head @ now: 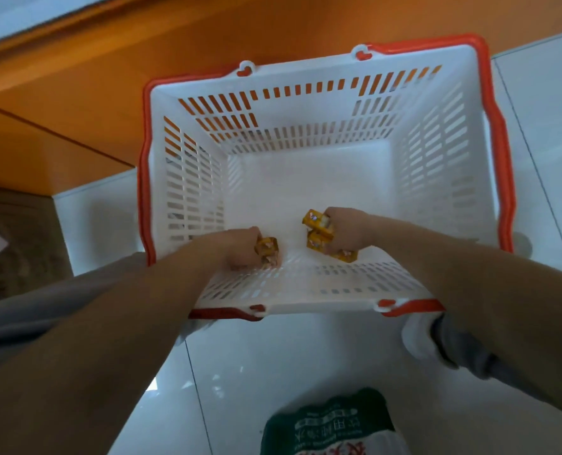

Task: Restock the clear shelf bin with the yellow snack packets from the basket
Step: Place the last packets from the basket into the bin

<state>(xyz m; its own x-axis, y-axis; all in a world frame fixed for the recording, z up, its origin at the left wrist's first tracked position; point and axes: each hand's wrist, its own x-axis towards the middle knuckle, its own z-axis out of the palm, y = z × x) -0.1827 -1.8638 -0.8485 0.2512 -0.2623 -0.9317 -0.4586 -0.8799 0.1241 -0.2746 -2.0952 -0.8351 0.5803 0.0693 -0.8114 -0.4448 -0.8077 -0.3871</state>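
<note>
While my left hand (244, 248) and right hand (347, 232) clamp packets (318, 228) in the basket (144, 192), I'm gathering; next, lift them to the bin.

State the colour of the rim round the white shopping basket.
Orange-red. The basket rim shows best in the head view.

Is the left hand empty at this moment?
No, the left hand grips yellow packets down inside the basket.
</note>
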